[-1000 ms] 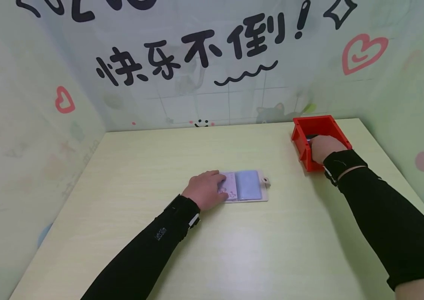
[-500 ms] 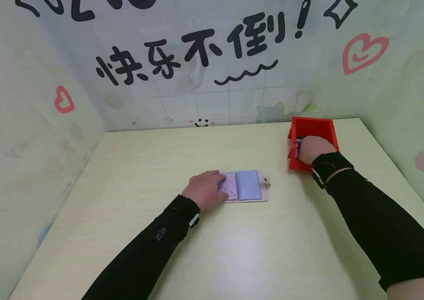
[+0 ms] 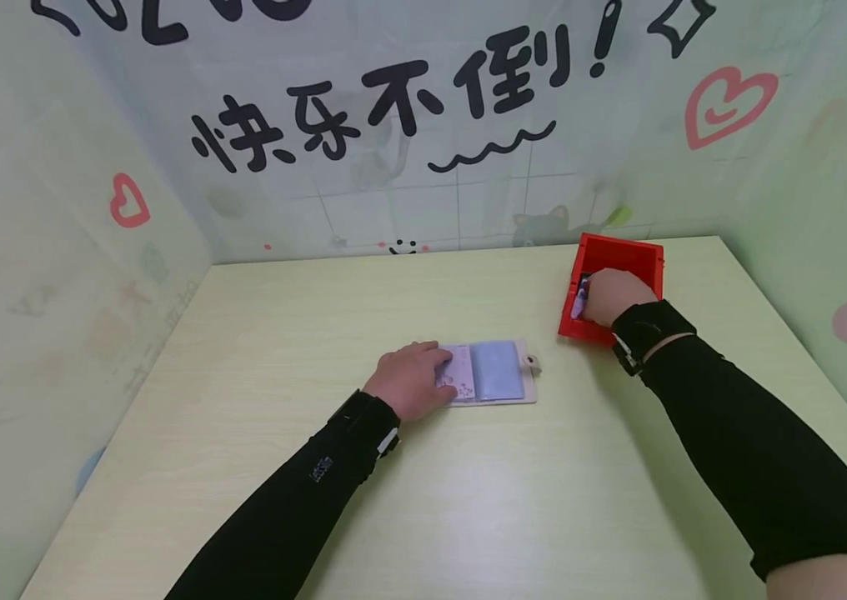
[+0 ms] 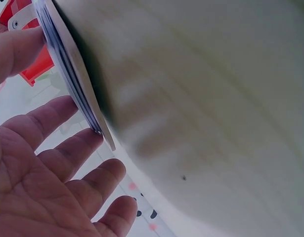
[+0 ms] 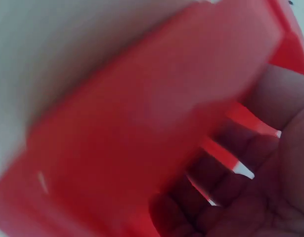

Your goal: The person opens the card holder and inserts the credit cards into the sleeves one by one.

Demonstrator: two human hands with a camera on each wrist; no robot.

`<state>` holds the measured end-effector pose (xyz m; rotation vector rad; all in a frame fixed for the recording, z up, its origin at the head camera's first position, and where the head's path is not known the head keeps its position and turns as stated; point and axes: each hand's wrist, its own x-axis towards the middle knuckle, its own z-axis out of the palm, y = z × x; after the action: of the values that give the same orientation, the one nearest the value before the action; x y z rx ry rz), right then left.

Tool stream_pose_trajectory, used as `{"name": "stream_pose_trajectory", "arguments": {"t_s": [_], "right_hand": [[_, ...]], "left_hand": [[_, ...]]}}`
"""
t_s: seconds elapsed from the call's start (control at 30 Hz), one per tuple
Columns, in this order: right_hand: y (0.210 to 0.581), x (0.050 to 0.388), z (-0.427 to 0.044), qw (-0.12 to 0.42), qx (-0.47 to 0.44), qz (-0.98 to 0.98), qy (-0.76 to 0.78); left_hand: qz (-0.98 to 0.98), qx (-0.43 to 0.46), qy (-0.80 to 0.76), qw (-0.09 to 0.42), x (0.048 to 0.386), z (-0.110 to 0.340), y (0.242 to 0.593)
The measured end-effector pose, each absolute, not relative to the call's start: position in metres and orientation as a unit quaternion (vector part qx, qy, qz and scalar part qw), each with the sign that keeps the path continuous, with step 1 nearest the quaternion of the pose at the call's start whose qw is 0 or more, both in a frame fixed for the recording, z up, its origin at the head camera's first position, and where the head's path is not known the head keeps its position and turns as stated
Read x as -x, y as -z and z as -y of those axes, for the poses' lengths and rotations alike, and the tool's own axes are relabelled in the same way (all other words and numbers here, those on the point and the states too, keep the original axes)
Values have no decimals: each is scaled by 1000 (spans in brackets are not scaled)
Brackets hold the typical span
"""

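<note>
A small open album with pale purple sleeve pages and a snap tab lies flat on the table. My left hand rests on its left page, thumb and index finger spread; in the left wrist view the fingers are fairly straight, and some touch the album's edge. At the right, my right hand reaches into a red plastic bin. A purple, patterned flat item shows beside that hand inside the bin. In the right wrist view the red wall hides the right fingertips.
The pale wooden table meets a printed backdrop with black characters at its back edge. Printed side panels stand left and right. The bin stands near the back right corner of the table.
The red bin has shifted left and turned on the table, with my right hand moving left inside it. More of the purple item shows. My left hand and the album have stayed put.
</note>
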<state>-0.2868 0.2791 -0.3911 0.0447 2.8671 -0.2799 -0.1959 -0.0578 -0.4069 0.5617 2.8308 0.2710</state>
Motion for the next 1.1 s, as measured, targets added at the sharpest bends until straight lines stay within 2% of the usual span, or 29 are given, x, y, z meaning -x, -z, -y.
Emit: {"name": "stream_pose_trajectory", "arguments": {"t_s": [0.3,1.1], "right_hand": [[375,277,-274,151,12,-987,61],[380,273,-274,129,3,-990,59]], "left_hand": [[-970,-190,-95,116,196,60,408],[-971,-189,-88,120,199,58,410]]}}
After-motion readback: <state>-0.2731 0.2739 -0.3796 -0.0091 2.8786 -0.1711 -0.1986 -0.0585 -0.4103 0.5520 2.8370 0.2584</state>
